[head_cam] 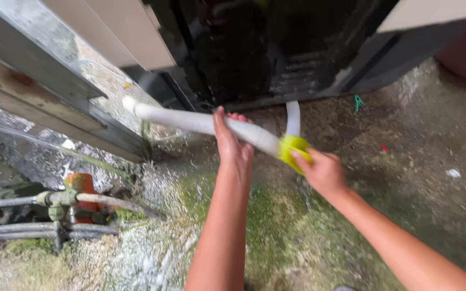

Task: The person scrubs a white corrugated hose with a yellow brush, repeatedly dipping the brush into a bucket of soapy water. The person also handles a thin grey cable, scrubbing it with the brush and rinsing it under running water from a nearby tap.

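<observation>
A white ribbed hose [200,123] runs across the middle of the view, from its free end at about ten o'clock down toward the centre, where it bends back up to twelve o'clock and disappears under the dark base of a machine [276,59]. The left hand [234,145] wraps around the hose near its middle, fingers curled over the top and thumb on the near side, closed on it. The right hand [323,171] sits at about three o'clock of the left, fingers pinched on a yellow sponge [293,150] that is pressed around the hose just at the bend.

The hose looks light and hollow, springy rather than stiff, so it probably flexes and sags when held at one point only; two hands set apart, as here, keep it straight. It appears wet, and the ribs likely give the fingers some bite where a smooth tube would slip. The sponge is soft and squashes to the hose's shape. The bend near the machine seems the part most likely to kink.

Below lies wet, mossy concrete ground [297,237]; at eight o'clock are grey pipes [39,200] with an orange fitting [82,186].
</observation>
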